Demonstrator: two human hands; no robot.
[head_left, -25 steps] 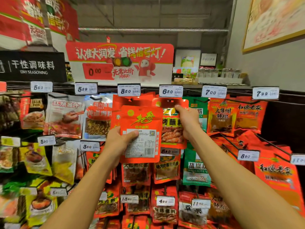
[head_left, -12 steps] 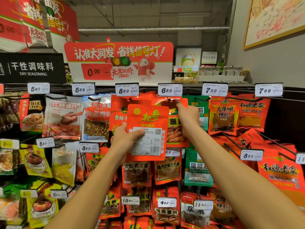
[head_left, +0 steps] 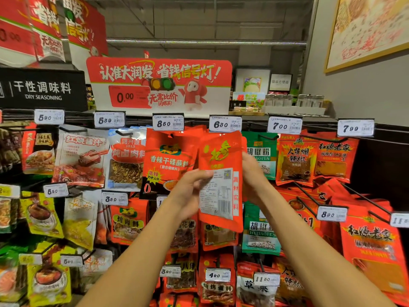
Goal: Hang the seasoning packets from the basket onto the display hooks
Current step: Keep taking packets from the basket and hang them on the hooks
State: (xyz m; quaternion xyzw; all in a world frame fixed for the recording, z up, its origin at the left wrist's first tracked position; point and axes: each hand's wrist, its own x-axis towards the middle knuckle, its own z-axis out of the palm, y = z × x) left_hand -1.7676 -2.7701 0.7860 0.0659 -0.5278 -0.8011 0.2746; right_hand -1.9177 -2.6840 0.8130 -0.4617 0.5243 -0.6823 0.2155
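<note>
At the centre of the frame I have the red seasoning packet raised just under the 6.80 price tag, back label towards me, so its top can meet the display hook, which the packet hides. My left hand pinches its left edge, thumb on the label, to steer it. My right hand steadies the right edge from behind; I cannot tell its grip.

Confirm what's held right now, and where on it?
An orange-red seasoning packet, its back facing the camera. Left hand pinches its left edge at mid-height; right hand sits at its right edge, the hold there hidden behind the packet.
</note>
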